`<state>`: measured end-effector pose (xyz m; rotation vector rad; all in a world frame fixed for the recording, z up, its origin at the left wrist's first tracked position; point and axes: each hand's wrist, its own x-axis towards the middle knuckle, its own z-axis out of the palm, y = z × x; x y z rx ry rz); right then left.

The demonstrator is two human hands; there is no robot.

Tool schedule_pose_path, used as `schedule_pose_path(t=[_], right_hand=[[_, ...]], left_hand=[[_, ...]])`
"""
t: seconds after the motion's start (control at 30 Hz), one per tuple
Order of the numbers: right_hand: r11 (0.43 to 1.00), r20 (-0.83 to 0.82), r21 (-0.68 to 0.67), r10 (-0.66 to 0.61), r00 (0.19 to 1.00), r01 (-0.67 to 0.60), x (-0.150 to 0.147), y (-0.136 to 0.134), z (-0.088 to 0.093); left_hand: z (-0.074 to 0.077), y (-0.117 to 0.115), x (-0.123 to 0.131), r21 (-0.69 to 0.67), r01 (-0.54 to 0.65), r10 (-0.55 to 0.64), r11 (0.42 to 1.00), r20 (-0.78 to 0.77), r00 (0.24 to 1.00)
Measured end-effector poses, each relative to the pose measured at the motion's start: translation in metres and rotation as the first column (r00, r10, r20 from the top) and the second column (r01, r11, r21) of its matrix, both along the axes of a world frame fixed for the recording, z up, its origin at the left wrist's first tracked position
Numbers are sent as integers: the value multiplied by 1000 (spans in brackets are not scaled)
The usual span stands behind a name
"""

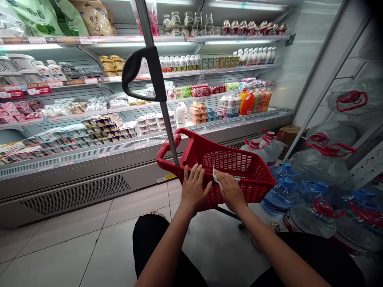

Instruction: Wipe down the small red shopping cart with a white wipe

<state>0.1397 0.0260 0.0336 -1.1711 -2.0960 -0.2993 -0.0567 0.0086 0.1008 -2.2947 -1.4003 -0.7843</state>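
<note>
A red plastic rolling basket (pixel 257 187) stands before me, with a grey pole (pixel 168 126) rising from its left end to a black loop handle (pixel 158 75). My left hand (pixel 194 187) rests on the near rim, its fingers stretched out flat and nothing held. Just to its right, my right hand (pixel 230 191) presses a white wipe (pixel 216 177) against the same rim. Part of the wipe is hidden under the fingers. The inside of the basket shows its perforated red far wall.
A refrigerated display case (pixel 143 159) with stocked shelves runs behind the basket. Large water jugs (pixel 311 219) with red and blue handles crowd the right side, near a metal rack (pixel 323 59). My knees (pixel 152 239) flank the basket's near side above the tiled floor (pixel 66 255).
</note>
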Motion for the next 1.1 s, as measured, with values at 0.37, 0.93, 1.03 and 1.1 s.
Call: schedule_pose_path(t=[0.37,0.93,1.03,1.1], right_hand=[[954,-3,-44,-297,955,296,138,-23,-43],[985,91,-95,-135,987,143,128,-96,-29],[983,74,-103,-144,987,151,131,-95,-36],[987,54,-93,-126,991,131,116,-96,-36]], left_hand=[[6,23,-6,-61,-121,122,991,15,992],[-22,22,20,-160,-115,127,980,67,990],[-26,24,30,-203,-186,208,961,94,974],[-34,19,48,-214,-198,227,957,121,966]])
